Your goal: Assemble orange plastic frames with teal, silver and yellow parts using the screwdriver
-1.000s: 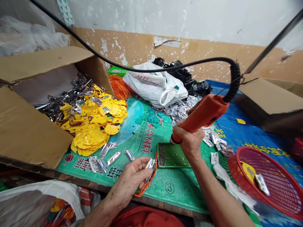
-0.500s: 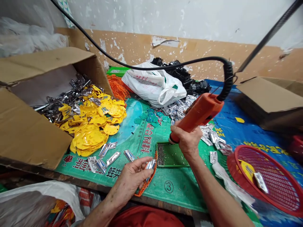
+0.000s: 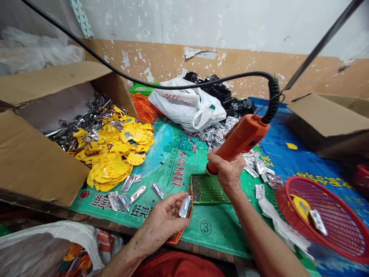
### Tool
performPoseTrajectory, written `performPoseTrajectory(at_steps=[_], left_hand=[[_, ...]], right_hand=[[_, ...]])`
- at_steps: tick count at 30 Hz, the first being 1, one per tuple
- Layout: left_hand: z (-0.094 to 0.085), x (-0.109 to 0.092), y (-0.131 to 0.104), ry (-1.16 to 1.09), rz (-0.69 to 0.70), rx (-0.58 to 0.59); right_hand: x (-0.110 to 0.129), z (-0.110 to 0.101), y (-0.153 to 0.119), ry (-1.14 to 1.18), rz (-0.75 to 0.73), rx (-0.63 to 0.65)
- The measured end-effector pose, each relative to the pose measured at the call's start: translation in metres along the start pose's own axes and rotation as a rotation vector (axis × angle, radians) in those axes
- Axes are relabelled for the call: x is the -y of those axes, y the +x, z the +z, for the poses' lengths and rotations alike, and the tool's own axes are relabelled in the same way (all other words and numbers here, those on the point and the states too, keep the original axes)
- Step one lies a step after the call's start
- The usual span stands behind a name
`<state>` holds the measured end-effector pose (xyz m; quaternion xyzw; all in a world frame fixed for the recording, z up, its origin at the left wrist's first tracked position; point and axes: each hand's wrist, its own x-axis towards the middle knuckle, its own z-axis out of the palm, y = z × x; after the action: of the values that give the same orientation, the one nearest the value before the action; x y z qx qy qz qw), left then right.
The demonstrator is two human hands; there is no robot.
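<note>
My left hand [image 3: 165, 215] is closed around a small silver metal plate [image 3: 185, 206] with blue marks and a thin orange plastic frame [image 3: 178, 234] beneath it. Its thumb and fingers sit on either side of the plate. In my right hand [image 3: 230, 171] is an orange electric screwdriver [image 3: 240, 134], tilted, with its black nose over a green perforated tray [image 3: 211, 188]. Small screws [image 3: 196, 186] lie at the tray's left end. My palm hides the screwdriver's tip. Several loose silver plates [image 3: 138, 194] lie left of my left hand.
An open cardboard box [image 3: 34, 154] at left spills yellow plastic pieces [image 3: 109, 169] and metal parts. A white bag [image 3: 175, 100] stands behind, near black parts [image 3: 230, 100]. At right are a red basket [image 3: 325, 246] and another box [image 3: 325, 127]. A black cable [image 3: 173, 87] hangs across.
My left hand has shifted slightly to the right and its fingers have moved on the metal plate, which now shows more fully. The right hand and screwdriver have barely moved.
</note>
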<state>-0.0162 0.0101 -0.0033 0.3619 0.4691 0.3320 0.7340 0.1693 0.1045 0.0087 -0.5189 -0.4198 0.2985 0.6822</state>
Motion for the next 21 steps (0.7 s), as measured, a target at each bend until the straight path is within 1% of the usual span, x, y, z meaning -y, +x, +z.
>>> performPoseTrajectory(at_steps=[3,8,10,14,21], left_hand=[[0.000,0.002,0.001,-0.001,0.009,0.021],[-0.001,0.002,0.001,0.057,0.024,-0.013],[-0.001,0.002,0.001,0.089,0.023,-0.010],[-0.001,0.003,0.000,0.111,0.029,0.006],[-0.002,0.004,0.000,0.107,0.023,0.013]], right_hand=[[0.003,-0.002,0.002,0.020,-0.011,-0.011],[0.015,-0.007,0.004,0.082,-0.068,-0.019],[0.018,-0.009,0.004,0.101,-0.082,-0.026],[0.014,-0.007,0.004,0.096,-0.072,-0.033],[0.006,0.002,-0.001,0.051,-0.012,-0.008]])
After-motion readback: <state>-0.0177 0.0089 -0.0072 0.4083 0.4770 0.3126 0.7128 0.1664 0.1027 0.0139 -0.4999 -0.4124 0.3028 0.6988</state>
